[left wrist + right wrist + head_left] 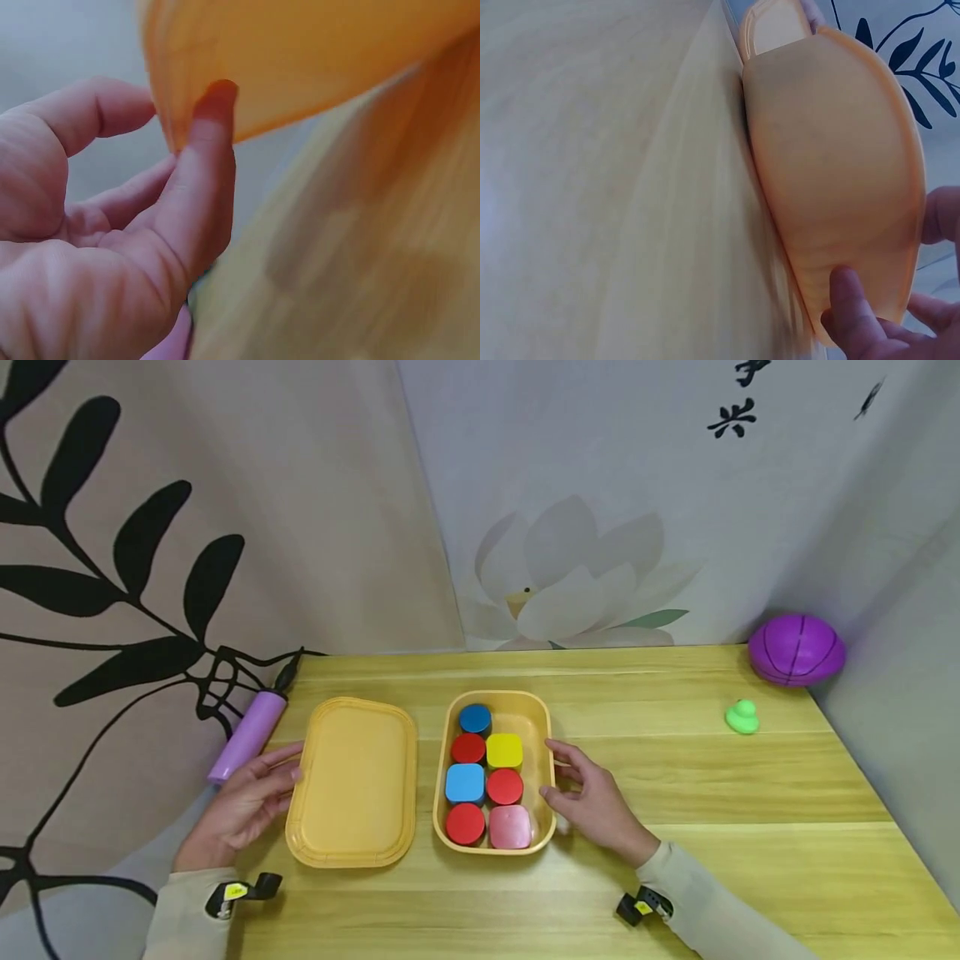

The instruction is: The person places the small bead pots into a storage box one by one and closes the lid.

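A yellow lid (351, 781), a rounded rectangle with a raised rim, is tilted at the left of the table. My left hand (251, 797) pinches its left edge; in the left wrist view the fingers (210, 150) lie against the lid (322, 60). Right of it stands a matching open box (536, 718). Inside are several round and square blocks: blue (476, 718), red (465, 824), yellow (504, 752), light blue (465, 783) and pink (510, 827). My right hand (596, 797) holds the box's right side, fingertips at the rim and outer wall (832, 165).
A purple pump (251, 735) with a black nozzle leans by the table's left edge, behind my left hand. Towards the back right lie a small green toy (742, 717) and a purple ball (797, 650). Printed curtains (315, 485) hang behind the wooden table (712, 810).
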The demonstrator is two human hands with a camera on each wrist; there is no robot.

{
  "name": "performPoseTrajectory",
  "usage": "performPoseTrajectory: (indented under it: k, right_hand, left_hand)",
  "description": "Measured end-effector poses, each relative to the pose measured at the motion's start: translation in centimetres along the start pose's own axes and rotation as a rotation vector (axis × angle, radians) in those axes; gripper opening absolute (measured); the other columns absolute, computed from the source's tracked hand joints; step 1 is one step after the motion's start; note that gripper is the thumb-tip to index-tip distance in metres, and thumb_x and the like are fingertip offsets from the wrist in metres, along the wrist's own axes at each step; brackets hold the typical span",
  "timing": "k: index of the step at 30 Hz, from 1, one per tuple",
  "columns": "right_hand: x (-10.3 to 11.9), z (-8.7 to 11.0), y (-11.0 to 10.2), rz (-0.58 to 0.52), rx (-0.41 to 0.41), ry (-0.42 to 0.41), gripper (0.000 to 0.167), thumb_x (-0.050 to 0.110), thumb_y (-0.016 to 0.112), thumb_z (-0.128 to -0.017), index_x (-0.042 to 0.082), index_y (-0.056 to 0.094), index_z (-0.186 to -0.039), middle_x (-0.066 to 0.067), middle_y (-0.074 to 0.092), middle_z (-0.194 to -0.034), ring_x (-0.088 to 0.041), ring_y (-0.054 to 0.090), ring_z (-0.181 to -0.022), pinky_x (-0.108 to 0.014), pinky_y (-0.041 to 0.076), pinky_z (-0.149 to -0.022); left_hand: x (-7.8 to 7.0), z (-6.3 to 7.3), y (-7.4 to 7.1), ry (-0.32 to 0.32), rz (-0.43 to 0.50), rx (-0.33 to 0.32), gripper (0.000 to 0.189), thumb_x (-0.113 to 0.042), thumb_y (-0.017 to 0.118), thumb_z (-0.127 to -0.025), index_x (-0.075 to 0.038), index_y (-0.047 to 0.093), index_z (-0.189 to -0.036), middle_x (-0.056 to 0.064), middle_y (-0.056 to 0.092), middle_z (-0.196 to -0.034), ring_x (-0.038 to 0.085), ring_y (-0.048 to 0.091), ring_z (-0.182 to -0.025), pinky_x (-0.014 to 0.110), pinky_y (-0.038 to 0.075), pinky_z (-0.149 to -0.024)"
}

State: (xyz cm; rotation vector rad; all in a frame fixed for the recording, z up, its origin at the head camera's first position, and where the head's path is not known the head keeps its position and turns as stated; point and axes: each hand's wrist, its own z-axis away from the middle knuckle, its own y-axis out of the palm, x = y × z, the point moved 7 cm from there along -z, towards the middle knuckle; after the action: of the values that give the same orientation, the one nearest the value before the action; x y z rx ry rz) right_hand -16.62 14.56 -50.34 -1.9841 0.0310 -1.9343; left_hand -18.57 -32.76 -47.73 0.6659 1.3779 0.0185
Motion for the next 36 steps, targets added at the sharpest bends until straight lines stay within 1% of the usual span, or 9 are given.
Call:
performPoseTrajectory:
  k: [4, 7, 10, 16, 19, 22, 27, 31, 36]
  right_hand:
    - [0.2, 0.1, 0.0, 0.006, -0.002, -0.002, 0.069, 0.011, 0.076, -0.096, 0.013, 0.046, -0.158, -0.020, 0.058, -0.151, -0.039, 0.061, -0.135, -0.031, 0.061, -0.094]
    - [0.2, 0.1, 0.0, 0.006, -0.004, -0.003, 0.069, 0.012, 0.077, -0.097, 0.014, 0.046, -0.158, -0.019, 0.058, -0.151, -0.040, 0.061, -0.135, -0.031, 0.061, -0.094]
    - [0.2, 0.1, 0.0, 0.011, -0.001, -0.002, 0.069, 0.013, 0.077, -0.097, 0.014, 0.046, -0.158, -0.019, 0.058, -0.151, -0.040, 0.061, -0.135, -0.031, 0.061, -0.094]
    - [0.4, -0.1, 0.0, 0.042, 0.041, 0.017, 0.070, 0.016, 0.075, -0.099, 0.013, 0.043, -0.160, -0.019, 0.054, -0.155, -0.039, 0.061, -0.136, -0.033, 0.061, -0.096]
    - [1.0, -0.2, -0.3, 0.100, 0.043, 0.010, 0.068, 0.017, 0.075, -0.099, 0.010, 0.044, -0.159, -0.018, 0.054, -0.155, -0.038, 0.062, -0.134, -0.038, 0.061, -0.097]
    - [2.4, -0.2, -0.9, 0.169, -0.004, -0.044, 0.064, 0.016, 0.075, -0.098, 0.008, 0.049, -0.155, -0.014, 0.053, -0.154, -0.037, 0.061, -0.133, -0.043, 0.060, -0.099]
    - [5.9, -0.4, -1.8, 0.238, -0.089, -0.210, 0.053, 0.008, 0.076, -0.095, 0.007, 0.059, -0.145, -0.009, 0.057, -0.148, -0.038, 0.060, -0.132, -0.048, 0.059, -0.102]
    - [8.1, -0.8, -1.7, 0.187, -0.065, -0.248, 0.045, 0.007, 0.075, -0.096, 0.005, 0.063, -0.140, -0.009, 0.066, -0.140, -0.033, 0.065, -0.127, -0.043, 0.060, -0.100]
    - [9.5, -1.4, -1.2, 0.074, -0.011, -0.184, 0.039, 0.015, 0.072, -0.101, 0.007, 0.065, -0.138, -0.005, 0.072, -0.133, -0.026, 0.069, -0.121, -0.033, 0.060, -0.097]
  left_hand:
    - [-0.9, -0.7, 2.7, 0.033, 0.010, 0.098, 0.051, 0.015, 0.033, -0.107, -0.005, 0.055, -0.149, 0.012, 0.073, -0.133, 0.022, 0.075, -0.114, 0.034, 0.062, -0.090]
    - [-1.6, -1.2, 4.4, 0.046, -0.035, 0.112, 0.050, 0.014, 0.036, -0.108, -0.004, 0.053, -0.152, 0.011, 0.072, -0.133, 0.022, 0.075, -0.114, 0.034, 0.062, -0.089]
    - [-2.1, -1.5, 5.7, 0.063, -0.084, 0.086, 0.050, 0.014, 0.039, -0.107, -0.004, 0.052, -0.151, 0.008, 0.072, -0.132, 0.019, 0.075, -0.111, 0.033, 0.063, -0.087]
    - [-3.0, -2.3, 8.1, 0.093, -0.188, -0.021, 0.049, 0.013, 0.049, -0.104, -0.007, 0.053, -0.148, 0.003, 0.069, -0.126, 0.014, 0.074, -0.105, 0.030, 0.064, -0.081]
    - [-3.4, -2.8, 9.6, 0.099, -0.224, -0.027, 0.050, 0.013, 0.052, -0.103, -0.006, 0.051, -0.150, 0.003, 0.069, -0.125, 0.015, 0.074, -0.104, 0.031, 0.064, -0.081]
    - [-3.6, -3.3, 11.0, 0.096, -0.256, -0.012, 0.053, 0.012, 0.053, -0.103, -0.004, 0.048, -0.153, 0.005, 0.069, -0.125, 0.017, 0.076, -0.102, 0.033, 0.065, -0.080]
    - [-4.1, -4.1, 12.7, 0.099, -0.320, -0.019, 0.055, 0.011, 0.057, -0.102, -0.001, 0.045, -0.154, 0.008, 0.069, -0.125, 0.019, 0.077, -0.100, 0.035, 0.065, -0.079]
    - [-4.7, -4.7, 13.8, 0.084, -0.373, -0.069, 0.060, 0.008, 0.063, -0.101, -0.002, 0.042, -0.156, 0.006, 0.068, -0.124, 0.015, 0.076, -0.098, 0.034, 0.065, -0.079]
    - [-5.4, -5.7, 15.6, 0.022, -0.520, -0.158, 0.066, -0.001, 0.071, -0.098, -0.009, 0.042, -0.157, 0.008, 0.065, -0.127, 0.014, 0.074, -0.096, 0.033, 0.065, -0.078]
